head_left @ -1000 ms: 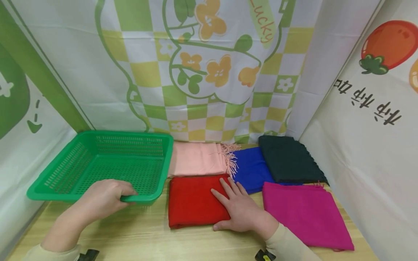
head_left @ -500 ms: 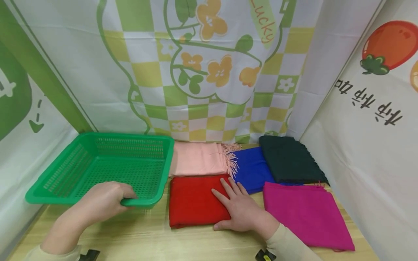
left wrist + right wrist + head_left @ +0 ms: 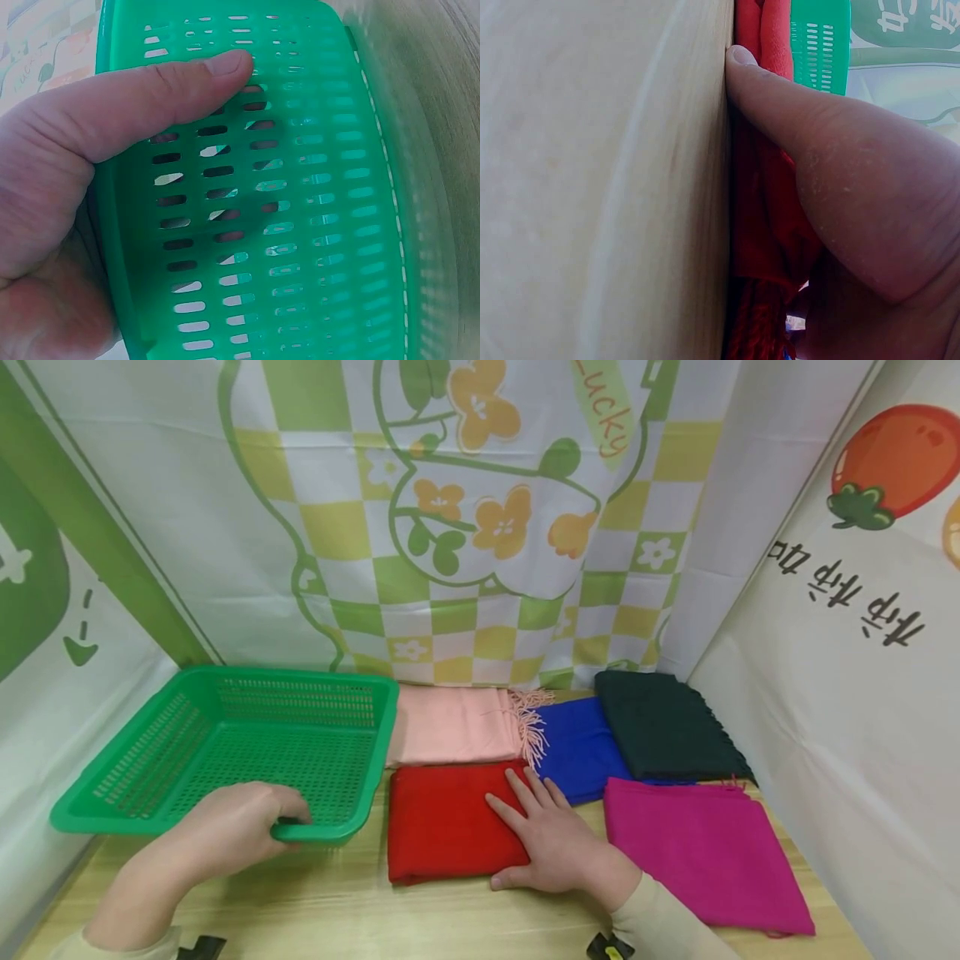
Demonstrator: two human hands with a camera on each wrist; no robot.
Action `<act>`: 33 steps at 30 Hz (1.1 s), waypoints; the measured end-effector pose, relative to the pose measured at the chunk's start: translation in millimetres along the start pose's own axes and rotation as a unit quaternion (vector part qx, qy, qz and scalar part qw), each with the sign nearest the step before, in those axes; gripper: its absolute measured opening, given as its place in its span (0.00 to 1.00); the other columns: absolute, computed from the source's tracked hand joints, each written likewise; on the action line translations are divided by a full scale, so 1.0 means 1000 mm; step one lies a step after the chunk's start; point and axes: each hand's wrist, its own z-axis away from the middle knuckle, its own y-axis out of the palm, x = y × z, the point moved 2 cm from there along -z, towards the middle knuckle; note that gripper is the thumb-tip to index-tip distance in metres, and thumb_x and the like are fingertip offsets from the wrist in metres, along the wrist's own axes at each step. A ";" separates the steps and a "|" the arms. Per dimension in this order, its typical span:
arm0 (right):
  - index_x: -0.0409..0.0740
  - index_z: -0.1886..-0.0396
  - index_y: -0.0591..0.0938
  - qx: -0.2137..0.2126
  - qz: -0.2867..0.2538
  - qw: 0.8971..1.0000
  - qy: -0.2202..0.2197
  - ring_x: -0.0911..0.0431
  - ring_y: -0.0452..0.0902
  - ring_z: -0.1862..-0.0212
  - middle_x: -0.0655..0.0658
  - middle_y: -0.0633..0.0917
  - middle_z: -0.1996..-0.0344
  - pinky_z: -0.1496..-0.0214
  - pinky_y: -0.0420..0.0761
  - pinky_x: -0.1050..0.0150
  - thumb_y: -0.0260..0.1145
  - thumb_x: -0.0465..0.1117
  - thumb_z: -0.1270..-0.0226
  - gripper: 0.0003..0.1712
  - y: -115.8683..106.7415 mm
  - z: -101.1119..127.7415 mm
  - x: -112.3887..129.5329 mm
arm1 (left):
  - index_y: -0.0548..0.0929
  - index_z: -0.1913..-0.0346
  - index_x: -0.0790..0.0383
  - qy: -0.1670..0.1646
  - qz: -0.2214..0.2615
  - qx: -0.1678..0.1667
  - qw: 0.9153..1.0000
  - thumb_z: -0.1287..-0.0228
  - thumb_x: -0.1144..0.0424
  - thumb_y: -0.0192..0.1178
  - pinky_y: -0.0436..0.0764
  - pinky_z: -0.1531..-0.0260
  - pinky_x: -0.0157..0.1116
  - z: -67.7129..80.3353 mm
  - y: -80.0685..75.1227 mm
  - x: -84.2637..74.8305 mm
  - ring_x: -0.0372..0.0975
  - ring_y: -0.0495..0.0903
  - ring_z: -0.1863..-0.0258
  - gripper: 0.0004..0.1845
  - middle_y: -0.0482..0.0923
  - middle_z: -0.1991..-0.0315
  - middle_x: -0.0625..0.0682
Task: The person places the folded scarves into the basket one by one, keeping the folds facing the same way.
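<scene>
Just left of centre on the pale wood-grain tabletop (image 3: 337, 914): a red folded fabric rectangle (image 3: 450, 822), lying flat, with fringe showing in the right wrist view. Covered at its right part by the right hand (image 3: 555, 847), fingers straight and spread, thumb down by the near edge, not grasping. To the left, just beside: a green rectangular basket of slotted plastic (image 3: 300, 700), clasped at its near rim by the left hand (image 3: 236, 827), thumb on the outer wall, fingers curled over inside. Hard to tell whether fully resting or slightly raised. Behind the red cloth: a pale pink folded scarf with fringe (image 3: 453, 727). Farther right: a bright blue folded cloth (image 3: 577, 752), a dark green folded cloth (image 3: 667, 727), and, nearer, a magenta folded cloth (image 3: 697, 852). Seemingly at a steadying step. For lifting the red cloth, would probably call for working fingertips under its edge without loosening the folds.
</scene>
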 end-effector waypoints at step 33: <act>0.59 0.07 0.58 0.010 -0.002 1.000 0.009 0.32 0.37 0.10 0.36 0.49 0.09 0.13 0.47 0.31 0.64 0.85 0.36 0.66 -0.001 -0.001 0.000 | 0.86 0.63 0.35 -0.040 0.013 0.036 0.999 0.47 0.53 0.89 0.78 0.69 0.36 0.004 -0.003 -0.002 0.25 0.71 0.69 0.18 0.77 0.67 0.26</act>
